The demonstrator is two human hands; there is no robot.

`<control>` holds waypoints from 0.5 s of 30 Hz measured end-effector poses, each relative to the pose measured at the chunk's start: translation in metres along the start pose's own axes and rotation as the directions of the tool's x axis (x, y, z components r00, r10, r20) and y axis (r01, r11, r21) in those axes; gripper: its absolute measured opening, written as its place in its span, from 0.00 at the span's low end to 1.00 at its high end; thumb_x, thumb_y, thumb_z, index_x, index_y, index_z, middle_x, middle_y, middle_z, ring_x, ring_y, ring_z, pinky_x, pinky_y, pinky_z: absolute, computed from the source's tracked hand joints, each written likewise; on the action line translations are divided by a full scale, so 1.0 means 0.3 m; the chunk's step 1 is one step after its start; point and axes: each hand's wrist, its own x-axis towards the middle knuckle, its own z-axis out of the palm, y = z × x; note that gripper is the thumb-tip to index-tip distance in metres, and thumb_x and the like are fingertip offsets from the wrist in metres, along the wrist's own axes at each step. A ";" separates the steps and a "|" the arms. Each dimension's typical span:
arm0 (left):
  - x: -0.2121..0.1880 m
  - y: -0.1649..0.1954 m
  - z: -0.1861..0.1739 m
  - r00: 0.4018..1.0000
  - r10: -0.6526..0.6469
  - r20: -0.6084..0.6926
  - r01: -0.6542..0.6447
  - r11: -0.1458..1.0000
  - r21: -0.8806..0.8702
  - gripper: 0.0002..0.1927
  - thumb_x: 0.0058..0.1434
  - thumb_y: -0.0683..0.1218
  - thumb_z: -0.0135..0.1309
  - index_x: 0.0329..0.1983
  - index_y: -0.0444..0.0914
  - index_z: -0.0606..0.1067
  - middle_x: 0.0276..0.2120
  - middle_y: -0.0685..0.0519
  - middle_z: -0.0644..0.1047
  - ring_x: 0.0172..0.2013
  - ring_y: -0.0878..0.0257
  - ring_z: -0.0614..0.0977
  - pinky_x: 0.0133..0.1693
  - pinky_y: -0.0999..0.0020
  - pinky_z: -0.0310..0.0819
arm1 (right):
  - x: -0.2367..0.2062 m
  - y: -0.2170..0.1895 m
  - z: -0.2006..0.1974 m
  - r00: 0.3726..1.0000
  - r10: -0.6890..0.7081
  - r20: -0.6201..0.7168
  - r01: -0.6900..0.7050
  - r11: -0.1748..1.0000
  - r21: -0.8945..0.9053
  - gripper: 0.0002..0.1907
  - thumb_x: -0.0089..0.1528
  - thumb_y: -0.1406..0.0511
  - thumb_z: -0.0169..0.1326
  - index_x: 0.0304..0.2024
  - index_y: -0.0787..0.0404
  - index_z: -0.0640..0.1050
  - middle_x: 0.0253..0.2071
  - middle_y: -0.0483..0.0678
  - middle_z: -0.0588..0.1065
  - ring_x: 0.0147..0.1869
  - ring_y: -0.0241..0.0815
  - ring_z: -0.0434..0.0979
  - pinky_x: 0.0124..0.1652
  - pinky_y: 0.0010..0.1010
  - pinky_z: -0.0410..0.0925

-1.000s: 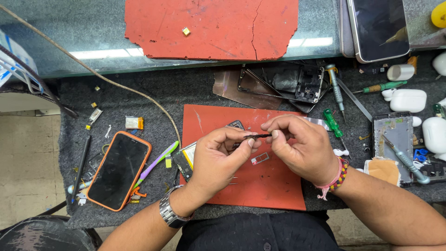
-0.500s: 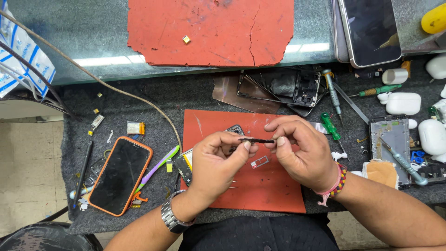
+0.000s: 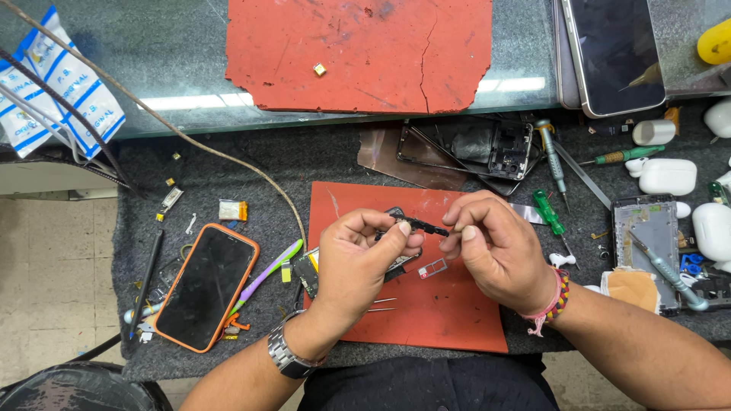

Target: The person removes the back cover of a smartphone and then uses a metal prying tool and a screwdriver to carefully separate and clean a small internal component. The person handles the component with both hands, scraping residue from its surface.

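I have both hands raised just above the small red mat [image 3: 449, 320] — left hand [image 3: 358, 262] and right hand [image 3: 495, 247] each pinching one end of the thin black strip part [image 3: 421, 224], so it stays taut, level and easy to inspect.

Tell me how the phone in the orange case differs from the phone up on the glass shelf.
The phone in the orange case lies on the dark grey mat, left of the left hand; the phone on the glass shelf lies at the top right, cut off by the frame's edge. The first wears a bright orange case; the second shows a plain pale rim. The first is tilted; the second lies nearly straight. Both lie face up with dark screens.
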 end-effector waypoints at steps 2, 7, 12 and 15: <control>0.002 0.001 0.003 1.000 -0.012 -0.022 0.012 1.000 -0.021 0.02 0.65 0.35 0.54 0.39 0.29 0.73 0.36 0.45 0.81 0.37 0.59 0.87 0.41 0.65 0.86 | -0.006 0.014 0.002 1.000 -0.026 -0.003 0.027 0.999 0.017 0.06 0.71 0.68 0.41 0.42 0.66 0.68 0.48 0.52 0.71 0.39 0.34 0.81 0.38 0.24 0.77; 0.065 0.076 -0.066 0.973 0.166 -0.163 -0.174 0.984 -0.034 0.02 0.67 0.36 0.53 0.39 0.31 0.72 0.33 0.42 0.82 0.34 0.59 0.86 0.40 0.65 0.86 | -0.020 0.013 -0.047 0.979 -0.110 -0.174 0.161 0.935 0.316 0.04 0.71 0.69 0.37 0.44 0.63 0.64 0.49 0.51 0.70 0.42 0.37 0.79 0.42 0.28 0.78; 0.089 0.068 -0.083 0.962 0.203 -0.181 -0.198 0.979 0.049 0.04 0.68 0.35 0.54 0.38 0.30 0.71 0.33 0.45 0.80 0.36 0.58 0.87 0.39 0.64 0.86 | 0.003 -0.011 -0.087 0.986 -0.147 -0.075 0.151 0.987 0.057 0.10 0.71 0.68 0.41 0.37 0.62 0.71 0.41 0.50 0.75 0.37 0.36 0.79 0.40 0.25 0.75; 0.056 0.023 -0.044 0.984 0.161 -0.081 -0.157 0.986 0.050 0.03 0.66 0.35 0.53 0.39 0.30 0.70 0.34 0.45 0.80 0.36 0.58 0.87 0.40 0.64 0.87 | 0.036 -0.025 -0.062 0.988 -0.154 0.015 0.153 0.963 -0.224 0.05 0.67 0.70 0.52 0.36 0.65 0.76 0.39 0.49 0.78 0.35 0.35 0.80 0.35 0.24 0.73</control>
